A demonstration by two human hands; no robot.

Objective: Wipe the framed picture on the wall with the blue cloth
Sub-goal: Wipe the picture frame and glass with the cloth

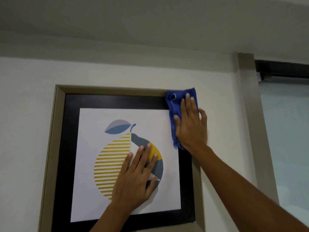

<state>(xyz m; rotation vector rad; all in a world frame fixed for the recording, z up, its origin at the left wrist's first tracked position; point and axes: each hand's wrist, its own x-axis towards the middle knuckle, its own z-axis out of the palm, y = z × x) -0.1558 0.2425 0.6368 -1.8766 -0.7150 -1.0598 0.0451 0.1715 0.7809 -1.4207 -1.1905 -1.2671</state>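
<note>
Indoor room, home or office unclear, white wall [25, 114], framed lemon print [100, 131], frosted glass panel [287, 131] beside

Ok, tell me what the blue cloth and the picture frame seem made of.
The blue cloth: soft matte textile, likely microfibre; it bunches in folds with a fuzzy edge. The picture frame: beige moulding, mitred corners, dull satin finish; painted wood or plastic, the view cannot settle which.

White wall [25, 114], pale ceiling [150, 22], beige pillar [250, 118], frosted window [287, 131] at right under dark rail [282, 67]
</note>
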